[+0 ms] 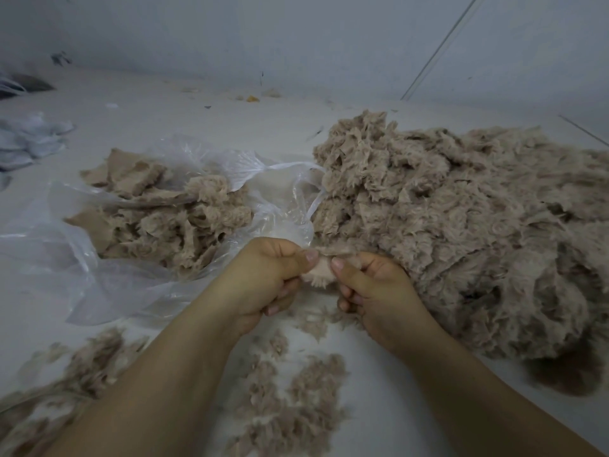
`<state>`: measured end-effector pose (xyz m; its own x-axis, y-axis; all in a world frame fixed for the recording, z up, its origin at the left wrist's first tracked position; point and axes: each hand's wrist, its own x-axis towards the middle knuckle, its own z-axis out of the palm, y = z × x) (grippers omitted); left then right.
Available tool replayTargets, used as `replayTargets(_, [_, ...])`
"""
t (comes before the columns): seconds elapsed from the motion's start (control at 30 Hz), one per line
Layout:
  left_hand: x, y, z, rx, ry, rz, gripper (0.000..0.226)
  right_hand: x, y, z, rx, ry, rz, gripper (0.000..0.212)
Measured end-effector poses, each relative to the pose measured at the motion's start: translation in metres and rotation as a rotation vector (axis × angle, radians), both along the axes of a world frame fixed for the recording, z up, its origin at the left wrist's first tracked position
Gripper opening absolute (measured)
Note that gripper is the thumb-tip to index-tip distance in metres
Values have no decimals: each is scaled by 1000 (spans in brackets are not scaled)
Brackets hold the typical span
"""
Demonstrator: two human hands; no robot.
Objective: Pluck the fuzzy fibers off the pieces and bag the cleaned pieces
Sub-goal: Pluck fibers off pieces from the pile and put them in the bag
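A small beige fuzzy piece (319,271) is held between both hands at the centre of the view. My left hand (268,275) pinches its left edge with thumb and curled fingers. My right hand (372,285) pinches its right edge the same way. A large heap of fuzzy beige pieces (461,219) lies to the right, touching my right hand. A clear plastic bag (82,252) lies open on the left with a pile of beige pieces (171,212) inside it.
Loose plucked fibers (290,400) are scattered on the white surface under my forearms, with more fluff (59,384) at the lower left. Pale blue-white scraps (26,140) lie at the far left. A grey wall rises behind.
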<state>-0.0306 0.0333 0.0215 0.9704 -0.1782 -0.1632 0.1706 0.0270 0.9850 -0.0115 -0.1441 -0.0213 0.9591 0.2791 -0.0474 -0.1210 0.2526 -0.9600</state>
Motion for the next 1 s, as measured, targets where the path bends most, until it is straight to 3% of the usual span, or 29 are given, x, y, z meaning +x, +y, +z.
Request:
replayTargets(0.1, [2, 1, -2, -131, -12, 146, 30, -1, 2, 2, -5, 0, -1, 21])
replayTargets(0.23, [12, 11, -1, -410, -164, 630, 24, -3, 3, 5, 10, 57, -48, 29])
replayTargets(0.3, [15, 14, -2, -432, -189, 708, 29, -4, 3, 7, 12, 65, -44, 34])
replayTargets(0.4, [11, -1, -7, -104, -232, 538, 14, -4, 4, 10, 21, 82, -44, 37])
replayTargets(0.53, [14, -19, -15, 592, -574, 200, 29, -4, 5, 10, 63, 74, -47, 39])
replayTargets(0.63, [25, -24, -17, 903, -565, 18, 45, -4, 6, 9, 61, 59, -48, 43])
replayTargets(0.73, [29, -26, -20, 930, -543, 5, 50, -4, 6, 9, 46, 59, -49, 43])
replayTargets(0.87, [25, -22, -15, 619, -574, 79, 44, -3, 6, 8, 57, 75, -55, 38])
replayTargets(1.0, [12, -17, -6, 581, -705, 9, 38, -2, 6, 7, 59, 83, -91, 17])
